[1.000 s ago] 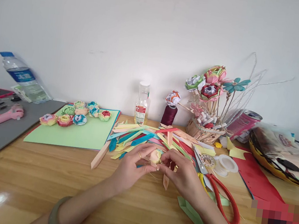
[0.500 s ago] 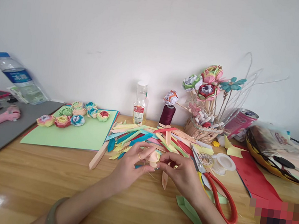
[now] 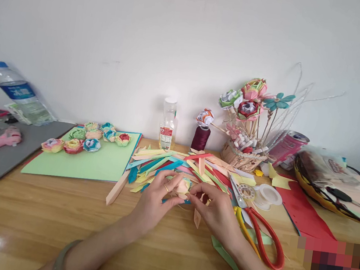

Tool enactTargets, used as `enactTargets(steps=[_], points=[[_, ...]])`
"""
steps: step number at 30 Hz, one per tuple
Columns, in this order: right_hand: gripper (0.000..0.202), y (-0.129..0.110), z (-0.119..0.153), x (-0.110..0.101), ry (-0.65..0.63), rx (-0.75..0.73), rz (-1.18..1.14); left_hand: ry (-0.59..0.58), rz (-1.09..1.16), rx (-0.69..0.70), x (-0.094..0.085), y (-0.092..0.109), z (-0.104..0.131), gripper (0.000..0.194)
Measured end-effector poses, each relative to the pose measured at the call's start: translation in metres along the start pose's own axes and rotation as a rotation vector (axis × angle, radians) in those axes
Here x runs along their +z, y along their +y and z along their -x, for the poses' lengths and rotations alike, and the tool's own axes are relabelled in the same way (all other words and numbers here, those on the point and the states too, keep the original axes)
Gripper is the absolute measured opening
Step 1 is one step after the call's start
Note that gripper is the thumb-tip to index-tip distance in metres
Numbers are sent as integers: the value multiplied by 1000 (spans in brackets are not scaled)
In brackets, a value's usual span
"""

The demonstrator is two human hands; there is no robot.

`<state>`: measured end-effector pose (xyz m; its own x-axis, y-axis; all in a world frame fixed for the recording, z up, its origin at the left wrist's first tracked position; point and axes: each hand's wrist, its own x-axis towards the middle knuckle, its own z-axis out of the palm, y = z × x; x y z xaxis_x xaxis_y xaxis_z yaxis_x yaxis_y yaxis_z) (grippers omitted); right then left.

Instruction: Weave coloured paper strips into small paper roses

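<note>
A small pale peach and yellow paper flower (image 3: 183, 186) is held between my hands at the middle of the table. My left hand (image 3: 159, 194), with a ring on one finger, has its fingers and thumb closed round the flower's left side. On the right, my right hand (image 3: 212, 203) pinches at the flower's lower right edge; what lies between its fingertips is too small to name. A thin strand shows just below the flower. Folded paper strips (image 3: 152, 167) in many colours lie in a pile behind my hands.
Scissors with red and yellow handles (image 3: 279, 250) lie right of my right hand, beside a clear spool (image 3: 268, 195). Several paper flowers rest on green paper (image 3: 109, 165) at left. A basket (image 3: 241, 156), thread cone (image 3: 200, 138) and glass bottle (image 3: 167, 126) stand at the back.
The view has shifted slightly, so the table things sit a little further left. Both hands stay at the flower, and their fingers have shifted slightly.
</note>
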<state>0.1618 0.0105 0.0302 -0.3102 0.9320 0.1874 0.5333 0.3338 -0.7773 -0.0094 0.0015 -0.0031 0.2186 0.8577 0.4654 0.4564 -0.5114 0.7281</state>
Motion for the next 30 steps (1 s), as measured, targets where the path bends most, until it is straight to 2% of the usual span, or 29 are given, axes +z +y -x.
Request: enactTargets(steps=[5,8,25,30], points=[[15,2,-4,-1,-114,96,-181,5,-19,91,0,-2,1,51],[19,3,-6,-1,-166,118,-202,-10,-28,93,1,-3,1,52],[17,7,-3,-2,-95,-176,128,-10,18,69,0,-7,0,53],[15,7,-4,-3,-73,-174,105,-11,54,67,-1,-7,-1,53]])
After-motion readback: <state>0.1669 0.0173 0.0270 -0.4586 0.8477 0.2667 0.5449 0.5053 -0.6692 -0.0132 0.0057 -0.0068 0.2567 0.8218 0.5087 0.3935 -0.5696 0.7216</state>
